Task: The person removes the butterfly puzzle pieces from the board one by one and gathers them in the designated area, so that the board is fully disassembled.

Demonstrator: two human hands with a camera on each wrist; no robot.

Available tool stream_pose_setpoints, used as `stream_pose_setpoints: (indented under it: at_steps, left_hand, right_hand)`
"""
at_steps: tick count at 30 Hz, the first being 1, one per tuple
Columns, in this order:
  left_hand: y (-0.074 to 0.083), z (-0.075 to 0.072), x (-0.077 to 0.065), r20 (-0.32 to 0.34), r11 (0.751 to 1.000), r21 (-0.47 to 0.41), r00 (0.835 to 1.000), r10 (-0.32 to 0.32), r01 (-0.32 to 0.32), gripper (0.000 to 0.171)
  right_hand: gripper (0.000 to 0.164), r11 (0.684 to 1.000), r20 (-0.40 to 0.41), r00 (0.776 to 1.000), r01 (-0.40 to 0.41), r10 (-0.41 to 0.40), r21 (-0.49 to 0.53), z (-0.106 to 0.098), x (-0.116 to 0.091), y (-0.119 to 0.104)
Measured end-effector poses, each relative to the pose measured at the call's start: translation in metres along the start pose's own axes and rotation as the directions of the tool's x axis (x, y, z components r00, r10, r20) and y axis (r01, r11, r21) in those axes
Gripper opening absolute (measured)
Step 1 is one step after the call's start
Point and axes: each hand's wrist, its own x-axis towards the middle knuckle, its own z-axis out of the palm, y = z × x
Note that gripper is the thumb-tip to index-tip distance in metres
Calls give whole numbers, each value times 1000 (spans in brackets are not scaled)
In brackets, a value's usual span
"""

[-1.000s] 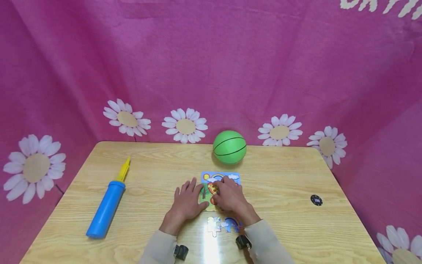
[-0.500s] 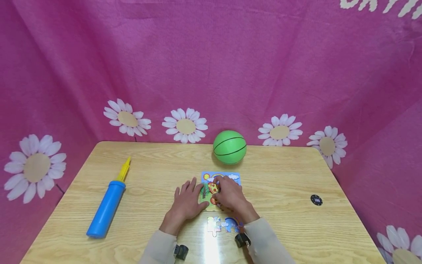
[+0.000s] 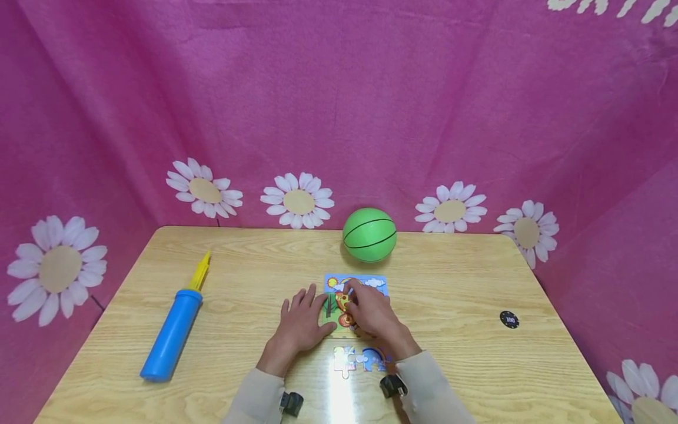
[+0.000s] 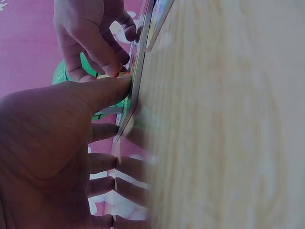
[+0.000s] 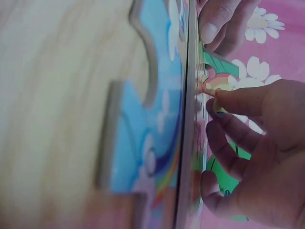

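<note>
A puzzle board [image 3: 352,284] printed with a sun, a rainbow and clouds lies on the table in the head view. My left hand [image 3: 299,323] rests along its left side, fingers spread flat, thumb touching the board's lower part. Over the board's middle, my right hand [image 3: 372,310] pinches a red and yellow puzzle piece [image 3: 342,301] between thumb and fingers. That piece is tilted in the right wrist view, beside a raised green piece [image 5: 221,64]. The right hand hides the board's right part. Two loose pieces, a pale yellow one [image 3: 344,360] and a blue rainbow one [image 3: 374,360], lie in front.
A green ball [image 3: 369,235] sits behind the board near the table's back edge. At the left lies a blue pump [image 3: 172,335] with a yellow nozzle. A black chip [image 3: 509,320] marked 100 lies on the right of the wooden table [image 3: 445,282].
My right hand has shifted slightly and its fingers have changed position, with the red and yellow piece now more tilted. The left hand has stayed in place.
</note>
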Motion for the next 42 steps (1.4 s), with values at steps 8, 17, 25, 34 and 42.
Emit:
stream_pose_setpoints:
  at_steps: [8,17,25,34,42]
  left_hand:
    - [1,-1,0,4,1000,-3,1000,2,-2,65]
    - [-1,1,0,12,1000,-5,1000,4,-4,65]
    - [-1,1,0,10,1000,-12,1000,-1,1,65]
    - [-2,2,1,10,1000,-24,1000,1,0,66]
    - [-1,1,-1,5,1000,-28,1000,7,-7,66]
  right_hand:
    - [18,989,-32,999,9,-4,148,-4,-6,1]
    - [12,967,-44,999,-15,27,255,-10,-22,8]
    - [13,969,-75,997,-1,20,248,-10,-35,14]
    - [13,966,-99,995,33,-8,257,-12,-53,11]
    - [14,969,-58,998,50,-37,240,-11,-70,10]
